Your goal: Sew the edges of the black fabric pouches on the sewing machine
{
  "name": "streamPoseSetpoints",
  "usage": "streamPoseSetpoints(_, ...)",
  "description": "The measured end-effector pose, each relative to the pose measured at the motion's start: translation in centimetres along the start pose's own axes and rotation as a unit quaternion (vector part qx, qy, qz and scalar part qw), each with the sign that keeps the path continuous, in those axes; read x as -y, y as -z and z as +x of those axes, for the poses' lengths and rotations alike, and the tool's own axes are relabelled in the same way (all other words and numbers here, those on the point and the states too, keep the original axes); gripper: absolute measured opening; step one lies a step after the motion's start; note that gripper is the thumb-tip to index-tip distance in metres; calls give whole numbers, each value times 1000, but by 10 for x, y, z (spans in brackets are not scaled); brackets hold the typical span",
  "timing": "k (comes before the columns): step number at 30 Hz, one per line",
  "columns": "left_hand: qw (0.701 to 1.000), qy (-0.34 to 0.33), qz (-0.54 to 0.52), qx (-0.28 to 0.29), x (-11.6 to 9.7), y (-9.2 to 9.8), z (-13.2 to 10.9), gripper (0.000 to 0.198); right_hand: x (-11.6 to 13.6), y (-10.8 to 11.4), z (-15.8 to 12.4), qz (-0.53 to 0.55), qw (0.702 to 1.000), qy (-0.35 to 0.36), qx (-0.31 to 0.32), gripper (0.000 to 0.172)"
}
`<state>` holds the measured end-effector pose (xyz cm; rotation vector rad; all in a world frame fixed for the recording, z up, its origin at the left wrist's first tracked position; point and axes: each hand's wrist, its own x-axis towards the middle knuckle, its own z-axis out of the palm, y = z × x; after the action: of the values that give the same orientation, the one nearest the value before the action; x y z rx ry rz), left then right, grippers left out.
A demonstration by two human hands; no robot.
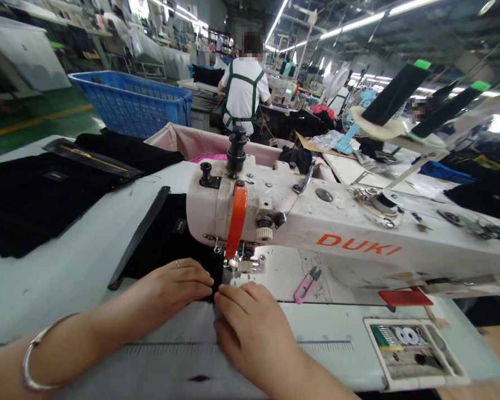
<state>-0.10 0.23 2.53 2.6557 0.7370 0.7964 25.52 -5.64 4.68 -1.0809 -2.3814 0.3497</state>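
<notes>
A black fabric piece (162, 244) with a small label and a dark strip along its left edge lies on the sewing machine table, its right edge beside the presser foot (244, 265). My left hand (177, 286) rests on the fabric's near part, fingers together and pressed down. Just in front of the presser foot, my right hand (256, 325) has its thumb and fingers closed at the fabric's near corner; what lies between them is mostly hidden. The white machine head (291, 222) with an orange lever (236, 221) stands over the fabric's right side.
Pink thread snips (307, 285) lie right of the needle area. A recessed tray (416, 353) holds bobbins. More black fabric (37, 194) lies at the left. Behind are a pink-lined bin (183, 139), a blue basket (129, 103), thread cones (395, 94) and a person in white (245, 89).
</notes>
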Motion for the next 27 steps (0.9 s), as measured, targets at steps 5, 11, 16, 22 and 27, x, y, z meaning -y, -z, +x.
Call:
streamPoseSetpoints(5,1000,1,20,19,19,7,15,30,-9,4,16,-28,998,-19,44,34)
streamPoseSetpoints(11,998,14,36,44,38,13,27,31,-18,-2,29,-51,996,-55,49,37)
streamPoseSetpoints(16,996,37,55,61,54,9,34,22,-21,-10,31,-51,996,-71,29,34)
streamPoseSetpoints(22,990,83,84,76,56,10,43,74,-24,-14,30,-50,996,-68,18,27)
streamPoseSetpoints(27,986,102,105,77,41,21,46,74,-23,-13,32,-48,996,-70,18,26)
